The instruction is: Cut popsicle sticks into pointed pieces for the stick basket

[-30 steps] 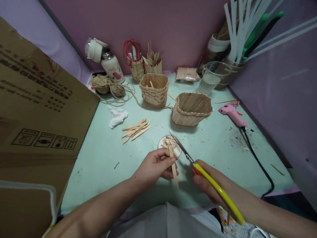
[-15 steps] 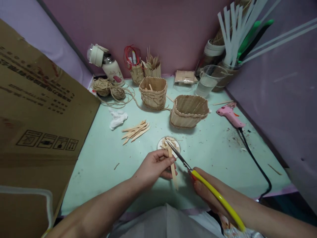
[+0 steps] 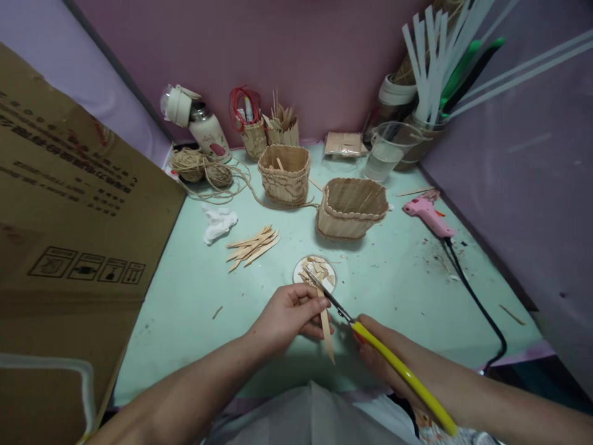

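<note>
Near the front edge of the pale green table (image 3: pixel 185 296), your left hand (image 3: pixel 282 318) pinches a thin, flat wooden craft stick (image 3: pixel 327 330) between thumb and fingertips, gripping it close to its upper end so that the pointed lower end hangs free toward you. Your right hand (image 3: pixel 384 358) is wrapped around the yellow-handled scissors (image 3: pixel 370 340), whose slim metal blades reach up and left across the top of the stick, right beside your left fingertips; whether the blades are parted or closed is too fine to tell. Just beyond the blades sits a small round clear dish of wooden offcuts (image 3: pixel 315 272). A stick like this looks very light and stiff but brittle, likely to split along the grain or snap if squeezed hard or bent, and a trimmed piece could fly off. Hold it by the flat faces, near the cutting line but with your fingertips clear of the blades. Farther back lie a loose fan of similar pointed wooden sticks (image 3: pixel 252 245), two woven stick baskets (image 3: pixel 352 207), a crumpled white tissue (image 3: pixel 218 220) and, to the right, a pink glue gun (image 3: pixel 426 213).
</note>
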Motion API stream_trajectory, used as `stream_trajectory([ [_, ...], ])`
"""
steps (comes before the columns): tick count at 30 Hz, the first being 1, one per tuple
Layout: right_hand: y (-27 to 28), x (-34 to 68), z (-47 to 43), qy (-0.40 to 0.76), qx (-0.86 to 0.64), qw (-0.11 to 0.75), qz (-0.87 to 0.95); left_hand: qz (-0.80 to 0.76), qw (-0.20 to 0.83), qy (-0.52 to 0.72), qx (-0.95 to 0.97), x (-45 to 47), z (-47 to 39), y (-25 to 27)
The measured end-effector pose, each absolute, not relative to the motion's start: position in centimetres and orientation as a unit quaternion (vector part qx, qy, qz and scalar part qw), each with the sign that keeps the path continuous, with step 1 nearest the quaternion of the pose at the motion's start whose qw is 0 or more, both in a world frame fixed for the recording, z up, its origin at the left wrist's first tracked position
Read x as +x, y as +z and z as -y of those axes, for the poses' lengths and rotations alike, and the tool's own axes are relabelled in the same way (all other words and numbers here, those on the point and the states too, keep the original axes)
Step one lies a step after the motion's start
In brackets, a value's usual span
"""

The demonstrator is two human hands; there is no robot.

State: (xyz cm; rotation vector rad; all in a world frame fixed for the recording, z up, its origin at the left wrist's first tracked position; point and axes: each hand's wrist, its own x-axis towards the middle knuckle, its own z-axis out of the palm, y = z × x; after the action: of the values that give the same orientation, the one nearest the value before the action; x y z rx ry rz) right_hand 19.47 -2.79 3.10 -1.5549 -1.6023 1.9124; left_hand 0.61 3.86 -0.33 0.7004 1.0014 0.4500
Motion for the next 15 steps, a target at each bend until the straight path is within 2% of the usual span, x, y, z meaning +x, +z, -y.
stream_trajectory([
  [9,3.58,19.08,2.19,0.651,-0.514,0.083,0.552,-0.474,0.796,0.202,0.319,0.67,-3.92,-0.38],
  [15,3.15,18.74,2.26,0.600,-0.536,0.097,0.586,-0.472,0.800,0.200,0.311,0.52,-3.95,-0.50],
])
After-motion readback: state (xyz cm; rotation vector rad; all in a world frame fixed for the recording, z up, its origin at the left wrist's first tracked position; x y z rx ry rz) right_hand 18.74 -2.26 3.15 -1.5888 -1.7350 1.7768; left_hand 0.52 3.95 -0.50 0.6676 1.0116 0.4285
